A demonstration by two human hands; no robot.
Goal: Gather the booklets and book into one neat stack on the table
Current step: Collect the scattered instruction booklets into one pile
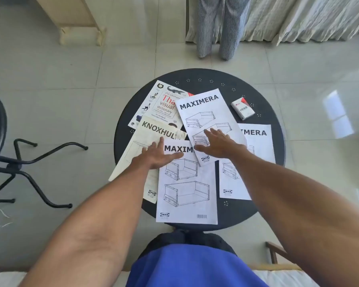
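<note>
Booklets lie scattered on a round black table (pixel 265 100). A Thai visual dictionary book (pixel 160 102) rests at the far left. A yellowed KNOXHULT booklet (pixel 137 150) overlaps its near edge. One white MAXIMERA booklet (pixel 187 193) lies nearest me, a second MAXIMERA booklet (pixel 205 112) sits tilted in the middle, and a third (pixel 257 146) lies to the right, partly covered. My left hand (pixel 155 155) is flat and open over the KNOXHULT and near MAXIMERA booklets. My right hand (pixel 218 142) is spread open on the tilted middle booklet.
A small white and red box marked VESS (pixel 243 108) sits at the table's far right. A black chair base (pixel 25 162) stands on the tiled floor to the left. A person's trouser legs (pixel 218 27) stand beyond the table by a pale curtain (pixel 298 17).
</note>
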